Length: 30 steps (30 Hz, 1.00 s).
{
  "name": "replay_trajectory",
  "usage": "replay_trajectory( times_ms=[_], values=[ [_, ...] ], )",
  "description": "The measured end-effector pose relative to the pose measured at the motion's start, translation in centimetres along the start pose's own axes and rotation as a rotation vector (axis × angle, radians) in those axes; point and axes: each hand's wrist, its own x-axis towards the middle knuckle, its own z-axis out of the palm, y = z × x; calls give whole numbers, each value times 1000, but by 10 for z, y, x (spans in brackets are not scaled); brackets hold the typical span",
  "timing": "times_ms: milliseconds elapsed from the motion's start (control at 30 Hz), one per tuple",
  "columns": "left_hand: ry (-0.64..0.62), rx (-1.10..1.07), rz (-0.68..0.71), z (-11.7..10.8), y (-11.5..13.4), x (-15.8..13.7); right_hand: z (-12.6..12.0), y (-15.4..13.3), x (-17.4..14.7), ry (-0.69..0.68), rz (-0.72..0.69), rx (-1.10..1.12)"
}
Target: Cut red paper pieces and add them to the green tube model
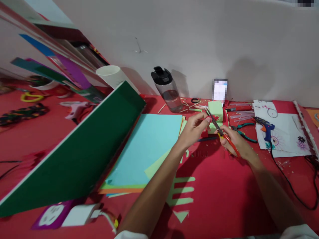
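My right hand point(233, 141) is wrapped round a pair of scissors point(214, 121) with red and yellow handles; the blades point up and to the left. Close to the blades, my left hand point(195, 127) has its thumb and fingertips pinched together. What they hold is too small and hidden to make out, though bits of red show beside them. Just behind the scissors sits a light green block point(215, 110) with a jagged red shape on its front. Below my left forearm lie light green paper strips point(183, 190) and a green paper triangle point(181, 216).
Blue paper sheets point(154, 142) lie left, beside a leaning dark green board point(82, 149). A water bottle point(169, 93) and phone point(220, 90) stand by the wall. Right are pliers point(245, 131) and a corded blue glue gun point(267, 129). A white charger point(81, 214) lies front left.
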Motion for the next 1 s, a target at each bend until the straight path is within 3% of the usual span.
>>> replay_trajectory(
  times_ms=[700, 1000],
  values=[
    [-34, -31, -11, 0, -2, 1, -2, -4, 2, 47, 52, 7],
    [18, 13, -33, -1, -1, 1, -4, -4, 2, 29, 41, -36]
  ],
)
